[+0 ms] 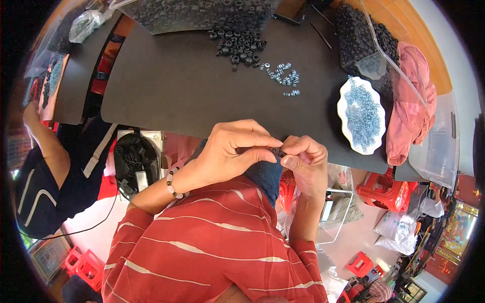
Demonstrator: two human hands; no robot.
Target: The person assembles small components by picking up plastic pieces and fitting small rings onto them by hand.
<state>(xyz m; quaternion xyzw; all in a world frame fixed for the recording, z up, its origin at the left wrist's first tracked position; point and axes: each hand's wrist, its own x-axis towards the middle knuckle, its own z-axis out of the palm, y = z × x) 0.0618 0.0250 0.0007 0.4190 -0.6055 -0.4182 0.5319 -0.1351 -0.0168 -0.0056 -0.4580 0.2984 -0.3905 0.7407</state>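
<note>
Close together at the table's near edge, my left hand [237, 147] and my right hand [307, 160] are both closed in a pinch on one small black part [277, 151]. Fingertips cover most of it, so its exact form is hidden. Farther off on the dark table [182, 91] lies a loose heap of small black round parts [240, 48] with holes in them. To the right of that heap, several small shiny coil springs [287, 76] are scattered. A white scalloped dish [342, 108] full of such bluish springs [362, 118] stands near the right edge.
Clear bins of black parts stand at the far edge [202, 15] and far right [361, 43]. Pink cloth [414, 101] hangs beside the right bin. Thin dark rods [321, 35] lie at the back. Another person's arm [48, 144] is at the left. Red stools [386, 192] stand below.
</note>
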